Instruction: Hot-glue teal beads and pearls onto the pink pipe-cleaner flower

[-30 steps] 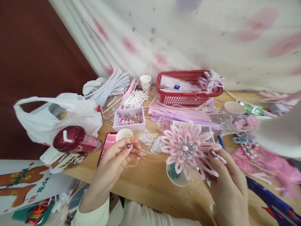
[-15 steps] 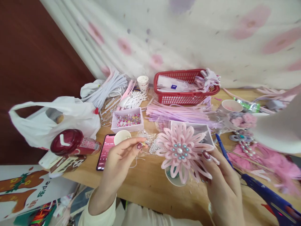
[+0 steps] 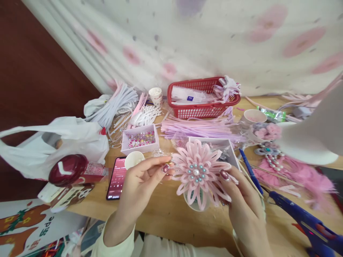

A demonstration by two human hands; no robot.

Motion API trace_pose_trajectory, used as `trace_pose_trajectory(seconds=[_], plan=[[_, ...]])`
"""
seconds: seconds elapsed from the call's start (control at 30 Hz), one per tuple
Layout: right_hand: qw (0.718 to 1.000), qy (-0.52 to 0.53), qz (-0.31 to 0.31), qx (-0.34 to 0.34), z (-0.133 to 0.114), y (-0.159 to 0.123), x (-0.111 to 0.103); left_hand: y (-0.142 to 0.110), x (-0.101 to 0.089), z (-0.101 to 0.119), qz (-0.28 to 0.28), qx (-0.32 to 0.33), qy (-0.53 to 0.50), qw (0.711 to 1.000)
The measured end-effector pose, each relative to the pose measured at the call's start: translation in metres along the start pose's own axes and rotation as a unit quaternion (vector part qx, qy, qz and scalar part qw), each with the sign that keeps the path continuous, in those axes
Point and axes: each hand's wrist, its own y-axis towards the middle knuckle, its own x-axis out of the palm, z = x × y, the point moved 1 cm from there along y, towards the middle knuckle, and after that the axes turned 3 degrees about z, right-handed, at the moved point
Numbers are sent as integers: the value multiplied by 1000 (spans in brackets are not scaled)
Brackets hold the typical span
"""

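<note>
My right hand (image 3: 245, 200) grips a pink pipe-cleaner flower (image 3: 184, 175) by its right-hand petals. The flower faces me, with a white pearl ringed by blue beads at its centre. My left hand (image 3: 150, 178) pinches a small gold-coloured piece (image 3: 168, 163) between thumb and forefinger, right by the flower's left petals. Whether that piece touches the petals I cannot tell. Behind and below the flower, a cup (image 3: 189, 202) with green contents is partly hidden. A second white cup (image 3: 134, 159) stands beyond my left hand.
A blue glue gun (image 3: 300, 214) lies at the right, beside pink tulle (image 3: 308, 178) and a white lamp base (image 3: 300, 146). Farther back are a red basket (image 3: 195, 112) and a box of beads (image 3: 140, 148). A phone (image 3: 116, 182) and lidded cup (image 3: 68, 170) are left.
My left hand with the gold-coloured piece has come closer to the flower's left edge. The whole view has shifted, so the table's things appear farther left. My right hand keeps its hold.
</note>
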Motion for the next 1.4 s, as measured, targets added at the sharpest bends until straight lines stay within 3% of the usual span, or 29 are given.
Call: trace_pose_trajectory(seconds=[0.13,0.3,0.5,0.67,0.83,0.93,1.2,1.4], plan=[[1000,-7,-4,4,1,1,1,0,4,0,-18,-14,-16,1000],[1000,0,-17,-1,4,0,0,0,10,0,-4,32,99,995],[1000,-7,-18,7,2,-3,0,2,10,3,5,109,283,953],[1000,3,-19,18,1,-2,0,6,7,12,-30,182,324,928],[998,33,-9,44,4,-2,0,9,5,13,-15,237,357,904],[997,49,-2,51,6,-3,0,9,5,10,-13,209,358,910],[995,71,5,67,7,-3,2,13,9,9,-66,59,274,958],[996,71,-1,62,7,-3,1,11,15,11,-63,62,264,960]])
